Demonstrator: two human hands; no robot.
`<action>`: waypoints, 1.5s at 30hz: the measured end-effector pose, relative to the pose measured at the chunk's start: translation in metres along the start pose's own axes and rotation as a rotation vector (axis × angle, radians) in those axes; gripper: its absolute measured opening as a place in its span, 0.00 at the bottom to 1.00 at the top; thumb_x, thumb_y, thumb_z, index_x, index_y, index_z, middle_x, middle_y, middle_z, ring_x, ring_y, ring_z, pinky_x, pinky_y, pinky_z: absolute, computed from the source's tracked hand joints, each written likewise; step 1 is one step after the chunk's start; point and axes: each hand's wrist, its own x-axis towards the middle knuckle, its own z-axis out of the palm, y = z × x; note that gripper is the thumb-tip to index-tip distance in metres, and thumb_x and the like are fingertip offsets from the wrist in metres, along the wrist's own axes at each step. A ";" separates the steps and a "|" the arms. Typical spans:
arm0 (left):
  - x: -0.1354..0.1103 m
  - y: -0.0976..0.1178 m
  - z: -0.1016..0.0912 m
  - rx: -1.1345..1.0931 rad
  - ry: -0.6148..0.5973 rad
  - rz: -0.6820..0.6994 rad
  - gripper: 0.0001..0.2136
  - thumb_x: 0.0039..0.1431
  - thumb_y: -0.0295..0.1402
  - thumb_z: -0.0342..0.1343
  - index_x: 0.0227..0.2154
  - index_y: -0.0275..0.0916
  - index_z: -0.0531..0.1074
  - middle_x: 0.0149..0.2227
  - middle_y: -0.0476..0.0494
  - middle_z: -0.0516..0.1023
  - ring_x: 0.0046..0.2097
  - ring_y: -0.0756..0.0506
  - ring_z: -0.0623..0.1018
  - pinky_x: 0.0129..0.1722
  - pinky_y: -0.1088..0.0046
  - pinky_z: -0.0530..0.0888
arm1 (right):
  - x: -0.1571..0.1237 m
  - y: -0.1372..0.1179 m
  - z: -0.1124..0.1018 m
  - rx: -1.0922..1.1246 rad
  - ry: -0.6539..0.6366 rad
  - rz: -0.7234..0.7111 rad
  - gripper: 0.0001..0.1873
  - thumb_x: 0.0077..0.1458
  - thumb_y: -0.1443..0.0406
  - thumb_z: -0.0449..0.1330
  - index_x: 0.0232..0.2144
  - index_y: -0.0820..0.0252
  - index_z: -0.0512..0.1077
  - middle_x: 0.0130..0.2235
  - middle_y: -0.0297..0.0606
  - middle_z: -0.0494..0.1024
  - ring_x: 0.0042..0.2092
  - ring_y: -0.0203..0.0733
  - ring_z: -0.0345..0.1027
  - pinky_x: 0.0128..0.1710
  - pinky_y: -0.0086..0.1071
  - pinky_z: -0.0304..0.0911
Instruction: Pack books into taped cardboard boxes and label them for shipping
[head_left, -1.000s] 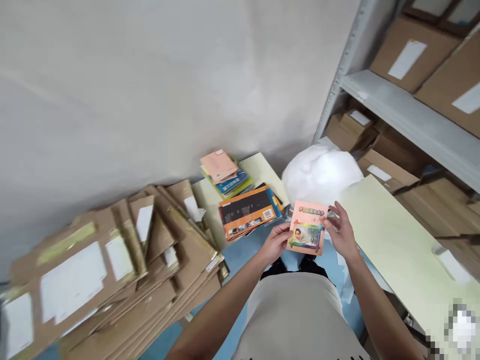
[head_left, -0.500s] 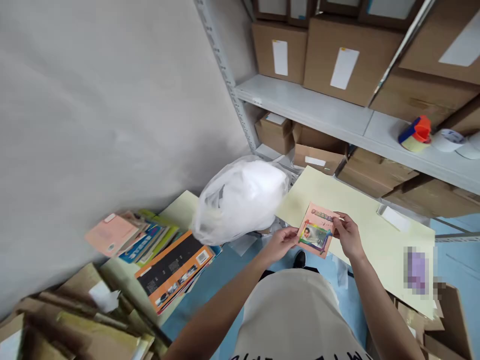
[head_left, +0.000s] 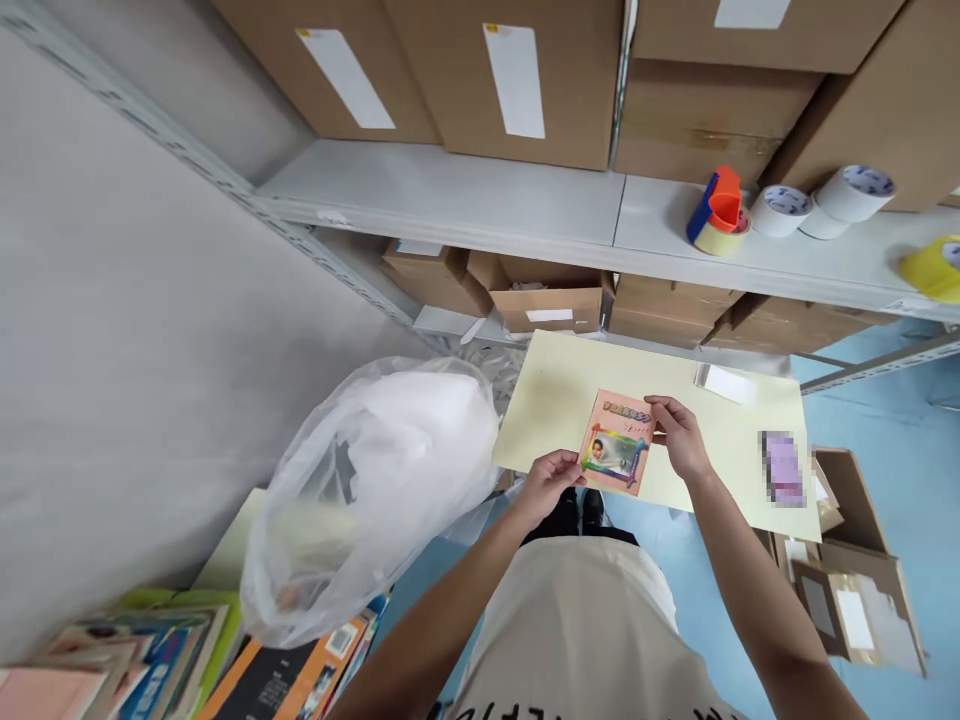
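Observation:
A thin pink booklet (head_left: 616,445) with a rainbow-framed picture on its cover is held between my two hands. My left hand (head_left: 553,480) pinches its lower left edge. At the upper right edge, the fingers of my right hand (head_left: 679,435) are closed on the same booklet. Beneath it lies a pale yellow tabletop (head_left: 547,385). On that surface are a small stack of white cards or labels (head_left: 726,383) and a blurred purple item (head_left: 784,468), both to the right of the booklet.
A large translucent plastic bag (head_left: 420,450) bulges at left, beside stacked books (head_left: 262,680). Grey shelving (head_left: 450,200) ahead holds cardboard boxes (head_left: 525,90), a tape dispenser (head_left: 721,215) and tape rolls (head_left: 855,195). Open cartons (head_left: 855,590) stand on the floor at right.
My view has turned to the right and toward the shelf, bringing more tape rolls and the floor cartons into sight. Both hands still hold the booklet.

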 end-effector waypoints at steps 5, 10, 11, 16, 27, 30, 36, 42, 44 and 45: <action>0.024 0.021 -0.005 0.079 -0.093 0.017 0.18 0.42 0.47 0.69 0.29 0.37 0.77 0.25 0.49 0.76 0.25 0.52 0.71 0.31 0.73 0.70 | 0.001 -0.005 -0.008 0.040 0.010 -0.007 0.24 0.47 0.49 0.62 0.42 0.56 0.72 0.26 0.29 0.74 0.28 0.36 0.70 0.28 0.33 0.71; 0.045 0.029 -0.012 0.081 -0.173 -0.017 0.18 0.44 0.46 0.68 0.33 0.37 0.78 0.25 0.49 0.75 0.24 0.53 0.67 0.29 0.74 0.66 | -0.005 -0.002 -0.017 0.008 -0.014 -0.058 0.19 0.50 0.53 0.60 0.42 0.54 0.74 0.37 0.34 0.79 0.34 0.38 0.73 0.32 0.36 0.73; 0.048 0.029 -0.013 0.083 -0.182 -0.031 0.18 0.44 0.46 0.68 0.33 0.37 0.78 0.25 0.49 0.75 0.24 0.53 0.67 0.29 0.74 0.65 | -0.006 0.000 -0.019 0.000 -0.024 -0.071 0.18 0.50 0.55 0.60 0.42 0.54 0.74 0.40 0.35 0.79 0.35 0.39 0.74 0.33 0.37 0.73; 0.052 0.028 -0.014 0.040 -0.203 -0.102 0.20 0.42 0.48 0.69 0.34 0.38 0.79 0.30 0.46 0.78 0.28 0.52 0.69 0.32 0.75 0.67 | -0.006 0.008 -0.030 -0.040 -0.081 -0.195 0.17 0.51 0.61 0.58 0.45 0.53 0.74 0.43 0.37 0.80 0.40 0.42 0.76 0.40 0.43 0.74; 0.061 0.035 0.024 0.177 -0.056 0.107 0.19 0.47 0.47 0.65 0.38 0.39 0.81 0.37 0.41 0.82 0.37 0.45 0.77 0.40 0.70 0.71 | 0.025 -0.013 -0.058 -0.397 -0.046 -0.663 0.14 0.58 0.51 0.59 0.34 0.53 0.76 0.52 0.46 0.75 0.53 0.49 0.71 0.45 0.44 0.71; 0.057 0.041 0.032 0.276 -0.123 0.235 0.17 0.54 0.48 0.59 0.36 0.39 0.82 0.41 0.39 0.82 0.43 0.41 0.79 0.44 0.67 0.72 | 0.028 -0.020 -0.064 -0.489 -0.104 -0.621 0.14 0.58 0.52 0.59 0.34 0.54 0.76 0.45 0.44 0.79 0.48 0.49 0.74 0.47 0.44 0.69; 0.044 0.047 0.039 0.394 -0.105 0.270 0.11 0.49 0.38 0.66 0.36 0.42 0.82 0.36 0.43 0.84 0.39 0.41 0.82 0.40 0.70 0.75 | 0.036 -0.024 -0.054 -0.478 -0.177 -0.384 0.15 0.53 0.53 0.61 0.33 0.58 0.78 0.33 0.38 0.81 0.35 0.43 0.72 0.37 0.36 0.68; 0.049 0.034 0.045 0.209 0.083 0.260 0.10 0.46 0.38 0.67 0.31 0.39 0.80 0.32 0.43 0.84 0.34 0.43 0.82 0.38 0.69 0.77 | 0.035 -0.031 -0.053 -0.293 -0.138 -0.279 0.26 0.47 0.50 0.65 0.44 0.59 0.78 0.34 0.37 0.81 0.34 0.42 0.72 0.35 0.36 0.69; 0.049 0.030 0.046 0.146 0.099 0.232 0.13 0.45 0.40 0.68 0.32 0.37 0.80 0.32 0.41 0.84 0.34 0.43 0.82 0.40 0.67 0.77 | 0.033 -0.033 -0.058 -0.211 -0.143 -0.264 0.27 0.45 0.49 0.67 0.44 0.59 0.78 0.36 0.39 0.81 0.36 0.42 0.73 0.36 0.38 0.71; 0.049 0.028 0.046 0.123 0.091 0.215 0.15 0.45 0.42 0.68 0.32 0.36 0.79 0.32 0.40 0.84 0.34 0.43 0.82 0.41 0.66 0.78 | 0.032 -0.034 -0.060 -0.176 -0.134 -0.262 0.28 0.43 0.48 0.68 0.42 0.59 0.79 0.37 0.39 0.82 0.36 0.43 0.73 0.37 0.38 0.71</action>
